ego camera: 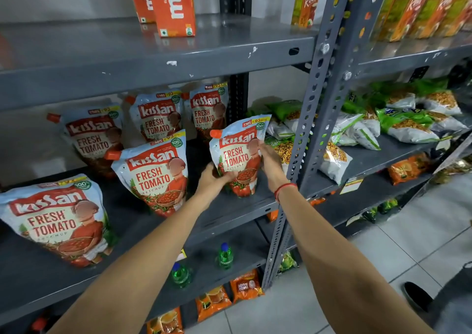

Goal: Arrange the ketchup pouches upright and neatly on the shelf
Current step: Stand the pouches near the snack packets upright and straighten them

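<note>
Midway through the arranging, by the look of it: settling the rightmost ketchup pouch upright at the right end of the shelf, close to the grey upright post. Left hand curled around its lower left corner, right hand closed on its right edge. Next, probably: squaring it up and letting go without toppling it. Five other pouches standing to the left, some leaning.
</note>
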A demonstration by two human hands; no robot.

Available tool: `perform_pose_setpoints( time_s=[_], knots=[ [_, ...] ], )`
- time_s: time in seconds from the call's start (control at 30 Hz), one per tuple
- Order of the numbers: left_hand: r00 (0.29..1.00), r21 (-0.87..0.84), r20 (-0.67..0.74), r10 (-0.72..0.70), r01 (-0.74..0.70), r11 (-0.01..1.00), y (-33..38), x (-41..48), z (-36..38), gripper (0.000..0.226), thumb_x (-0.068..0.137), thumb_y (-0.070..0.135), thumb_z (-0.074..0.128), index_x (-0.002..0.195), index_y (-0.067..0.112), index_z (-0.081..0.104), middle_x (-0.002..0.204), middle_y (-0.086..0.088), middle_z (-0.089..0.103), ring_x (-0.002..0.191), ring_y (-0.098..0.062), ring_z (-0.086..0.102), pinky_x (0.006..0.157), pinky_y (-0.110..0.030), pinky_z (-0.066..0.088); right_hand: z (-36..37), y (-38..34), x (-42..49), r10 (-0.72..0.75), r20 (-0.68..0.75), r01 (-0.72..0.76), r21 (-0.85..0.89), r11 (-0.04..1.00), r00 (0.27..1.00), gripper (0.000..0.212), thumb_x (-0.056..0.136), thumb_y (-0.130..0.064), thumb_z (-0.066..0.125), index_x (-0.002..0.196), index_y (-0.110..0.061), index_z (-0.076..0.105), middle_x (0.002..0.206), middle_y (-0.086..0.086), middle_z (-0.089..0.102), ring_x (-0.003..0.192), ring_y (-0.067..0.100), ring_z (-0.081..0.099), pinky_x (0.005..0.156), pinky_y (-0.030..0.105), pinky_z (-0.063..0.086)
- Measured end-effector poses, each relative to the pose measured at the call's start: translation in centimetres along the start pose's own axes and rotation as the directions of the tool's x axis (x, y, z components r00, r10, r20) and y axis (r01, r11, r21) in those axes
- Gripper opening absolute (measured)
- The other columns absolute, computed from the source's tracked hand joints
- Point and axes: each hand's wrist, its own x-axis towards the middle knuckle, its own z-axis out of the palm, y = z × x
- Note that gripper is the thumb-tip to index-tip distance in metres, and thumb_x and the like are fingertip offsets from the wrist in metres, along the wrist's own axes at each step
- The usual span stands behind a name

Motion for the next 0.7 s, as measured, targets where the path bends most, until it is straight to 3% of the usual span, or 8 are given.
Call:
perform_pose_setpoints(
  time_s=[0.07, 0.17, 0.27, 0.43, 0.53, 0.6, 0.7],
  knots=[
    [0.991, 0.130, 0.126, -0.050, 0.033, 0.991, -1.5, -0.2, 0.3, 0.075, 0.073, 0.028, 0.076, 0.135, 0.015, 0.037, 0.137, -0.008, 0.050, 0.122, -0.020, 0.048, 0.105, -0.035, 0.038, -0.1, 1.6, -0.4, 0.076, 0.041, -0.074, -0.042, 0.996, 0.996, 0.049, 0.089, -0.054, 0.048, 0.122, -0.017, 0.053, 0.129, 0.003, 0.059, 0.110, 0.018, 0.059, 0.096, 0.036, 0.047],
    [0.995, 0.143, 0.101, -0.015, 0.001, 0.990, -2.2, -0.2, 0.5, 0.070, 0.078, 0.021, 0.071, 0.137, 0.014, 0.035, 0.140, -0.011, 0.047, 0.126, -0.025, 0.046, 0.104, -0.032, 0.035, 0.1, 3.3, -0.9, 0.046, 0.071, -0.046, 0.000, 0.999, 0.996, 0.050, 0.093, -0.036, 0.052, 0.136, -0.011, 0.044, 0.137, 0.010, 0.053, 0.117, 0.021, 0.055, 0.088, 0.027, 0.047],
    [0.997, 0.166, 0.069, 0.039, -0.050, 0.985, -2.0, -0.4, 0.7, 0.062, 0.081, 0.014, 0.068, 0.135, 0.010, 0.038, 0.137, -0.014, 0.051, 0.123, -0.026, 0.050, 0.102, -0.030, 0.037, -0.2, 3.8, -1.3, -0.040, 0.089, 0.041, -0.009, 0.999, 0.995, 0.046, 0.092, -0.030, 0.056, 0.133, -0.011, 0.046, 0.123, 0.008, 0.061, 0.112, 0.025, 0.059, 0.081, 0.022, 0.050],
    [0.997, 0.155, 0.038, 0.062, -0.067, 0.986, -2.9, -1.6, 1.2, 0.057, 0.078, 0.010, 0.071, 0.127, 0.004, 0.045, 0.129, -0.017, 0.058, 0.115, -0.027, 0.057, 0.103, -0.044, 0.044, -0.6, 4.9, -2.2, -0.097, 0.054, 0.098, -0.014, 0.995, 0.994, 0.044, 0.090, -0.032, 0.059, 0.127, -0.012, 0.049, 0.120, 0.005, 0.063, 0.111, 0.028, 0.061, 0.093, 0.038, 0.051],
    [0.999, 0.176, 0.024, 0.042, -0.046, 0.983, -3.3, -1.9, 1.8, 0.051, 0.077, 0.013, 0.072, 0.121, 0.003, 0.048, 0.125, -0.017, 0.061, 0.111, -0.027, 0.060, 0.101, -0.042, 0.047, -0.6, 4.9, -2.9, -0.100, 0.038, 0.101, -0.039, 0.994, 0.994, 0.045, 0.089, -0.034, 0.060, 0.127, -0.013, 0.049, 0.108, 0.003, 0.068, 0.104, 0.038, 0.062, 0.094, 0.049, 0.052],
    [1.000, 0.199, 0.011, 0.017, -0.019, 0.980, -3.5, -2.0, 2.1, 0.050, 0.077, 0.015, 0.072, 0.119, 0.001, 0.049, 0.123, -0.018, 0.062, 0.110, -0.028, 0.061, 0.100, -0.039, 0.047, -0.6, 4.7, -3.0, -0.090, 0.034, 0.092, -0.045, 0.995, 0.995, 0.046, 0.090, -0.033, 0.059, 0.128, -0.010, 0.049, 0.118, 0.016, 0.065, 0.108, 0.038, 0.061, 0.096, 0.051, 0.050],
    [1.000, 0.222, -0.003, 0.006, -0.005, 0.975, -3.4, -2.2, 2.4, 0.050, 0.078, 0.018, 0.072, 0.119, 0.001, 0.050, 0.124, -0.018, 0.062, 0.112, -0.030, 0.060, 0.101, -0.040, 0.046, -0.5, 4.5, -3.3, -0.098, 0.028, 0.099, -0.041, 0.994, 0.995, 0.048, 0.091, -0.031, 0.058, 0.131, -0.007, 0.047, 0.129, 0.014, 0.059, 0.115, 0.026, 0.059, 0.099, 0.043, 0.049]
  ],
)
